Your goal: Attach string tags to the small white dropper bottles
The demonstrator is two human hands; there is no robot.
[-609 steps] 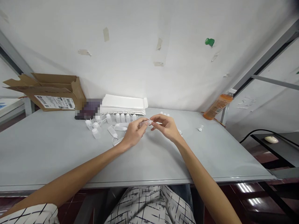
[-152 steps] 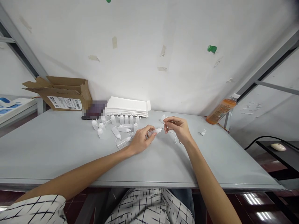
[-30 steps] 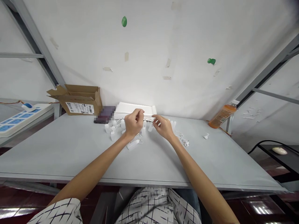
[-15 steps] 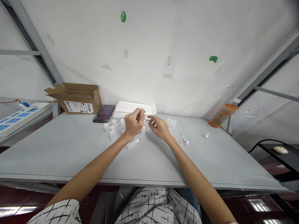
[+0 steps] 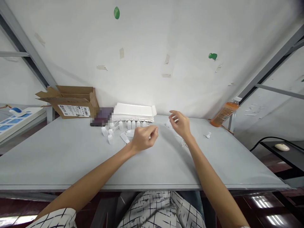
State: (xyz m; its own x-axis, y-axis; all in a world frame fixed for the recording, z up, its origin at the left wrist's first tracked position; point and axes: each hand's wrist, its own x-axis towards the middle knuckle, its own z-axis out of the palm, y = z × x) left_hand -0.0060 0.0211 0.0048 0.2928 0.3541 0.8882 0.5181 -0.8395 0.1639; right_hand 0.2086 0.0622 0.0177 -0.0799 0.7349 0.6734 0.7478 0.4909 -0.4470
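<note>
My left hand is closed in a fist low over the middle of the table; whatever it may hold is hidden by the fingers. Behind and left of it are several small white plastic bottle-like pieces with thin white cords, some standing in a row, others lying about. My right hand reaches to the right of them, fingers bent and apart, above a few white pieces that it partly covers. Thin white cord pieces lie below its wrist.
A stack of flat white cartons lies against the wall. Left of it are a dark blurred-out object and an open cardboard box. An orange drink bottle leans at the right, with a small white piece nearby.
My hands were close together before the cartons. The left has come nearer and slightly right, still closed; the right has moved away to the right, over the loose white pieces.
</note>
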